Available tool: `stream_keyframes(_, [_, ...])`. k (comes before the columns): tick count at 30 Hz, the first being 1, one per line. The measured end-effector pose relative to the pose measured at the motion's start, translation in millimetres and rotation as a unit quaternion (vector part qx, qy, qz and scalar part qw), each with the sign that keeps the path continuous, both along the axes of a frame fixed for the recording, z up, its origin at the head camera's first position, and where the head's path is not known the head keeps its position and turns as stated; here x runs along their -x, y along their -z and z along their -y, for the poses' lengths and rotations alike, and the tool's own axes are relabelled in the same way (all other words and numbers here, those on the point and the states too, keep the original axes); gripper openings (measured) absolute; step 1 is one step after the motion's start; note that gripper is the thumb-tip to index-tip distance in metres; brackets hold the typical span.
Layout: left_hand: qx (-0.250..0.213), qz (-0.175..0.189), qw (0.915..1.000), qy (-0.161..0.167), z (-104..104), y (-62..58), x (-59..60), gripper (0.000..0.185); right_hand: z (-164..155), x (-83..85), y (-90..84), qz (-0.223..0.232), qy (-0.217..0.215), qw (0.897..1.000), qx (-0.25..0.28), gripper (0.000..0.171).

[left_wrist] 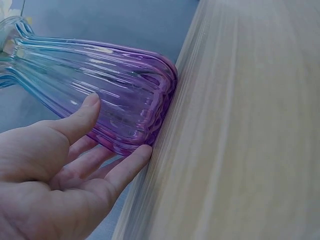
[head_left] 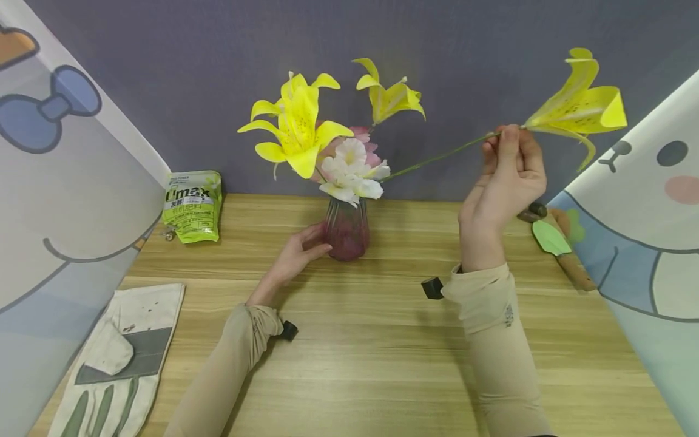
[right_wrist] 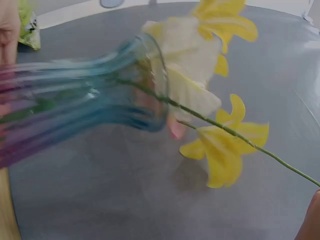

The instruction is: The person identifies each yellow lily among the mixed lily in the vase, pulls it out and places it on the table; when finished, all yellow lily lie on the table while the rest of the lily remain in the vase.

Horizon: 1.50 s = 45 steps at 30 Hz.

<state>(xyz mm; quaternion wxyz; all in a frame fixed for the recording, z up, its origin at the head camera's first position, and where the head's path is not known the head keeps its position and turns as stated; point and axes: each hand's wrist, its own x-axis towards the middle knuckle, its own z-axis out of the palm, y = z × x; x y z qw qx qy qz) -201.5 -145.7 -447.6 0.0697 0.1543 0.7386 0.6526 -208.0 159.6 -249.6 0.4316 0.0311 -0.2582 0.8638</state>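
Note:
A ribbed glass vase (head_left: 347, 233), blue at the neck and purple at the base, stands upright on the table. My left hand (head_left: 297, 255) holds it low down, thumb on the near side and fingers round the back; the left wrist view shows the thumb against the purple glass (left_wrist: 115, 100). At right, my right hand (head_left: 508, 176) pinches a yellow lily (head_left: 584, 106) by its green stem just below the bloom. That stem (right_wrist: 235, 132) slants down into the vase mouth. Other yellow lilies (head_left: 299, 124), white blossoms (head_left: 352, 173) and a pink flower (head_left: 371, 145) fill the vase.
A green fertilizer bag (head_left: 192, 206) stands at the back left. Nearer on the left lies a white and grey work glove (head_left: 122, 358). A green-bladed trowel (head_left: 551, 238) is by the right panel, with a small dark object (head_left: 532, 211) behind it. A grey wall (head_left: 207, 91) closes the back.

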Motion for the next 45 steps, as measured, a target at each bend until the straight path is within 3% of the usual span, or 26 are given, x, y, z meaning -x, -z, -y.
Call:
stream_keyframes(9, [-0.017, 0.001, 0.9998, 0.006, -0.5, 0.0, 2.5, 0.062, -35.5, -0.1, -4.9, 0.018, -0.027, 0.998, 0.050, 0.010])
stream_keyframes(22, [-0.002, -0.003, 1.0000, 0.000, -1.9, -4.6, 3.4, 0.061, -82.0, -2.0, -5.4, 0.014, -0.092, 0.991, 0.098, 0.012])
stream_keyframes(30, [-0.007, 0.001, 1.0000, 0.003, -1.8, -3.9, 3.4, 0.062, -103.8, -5.0, -7.7, 0.021, -0.091, 0.988, 0.124, 0.011])
stream_keyframes(34, [-0.010, 0.005, 0.9999, 0.004, -1.2, -2.9, 3.3, 0.062, -101.3, -4.6, -0.9, 0.056, -0.100, 0.991, 0.065, 0.013])
stream_keyframes(39, [-0.015, 0.007, 0.9998, 0.006, -0.9, -1.7, 1.6, 0.062, -84.5, -4.7, 21.9, 0.086, -0.124, 0.986, -0.078, 0.018])
stream_keyframes(42, [-0.018, 0.008, 0.9998, 0.007, -1.2, -0.9, 0.2, 0.063, -76.9, -5.0, 39.1, 0.116, -0.156, 0.964, -0.179, 0.018])
stream_keyframes(45, [-0.017, 0.009, 0.9998, 0.005, -1.1, -0.2, -1.1, 0.063, -72.3, -4.5, 56.7, 0.161, -0.188, 0.929, -0.276, 0.013])
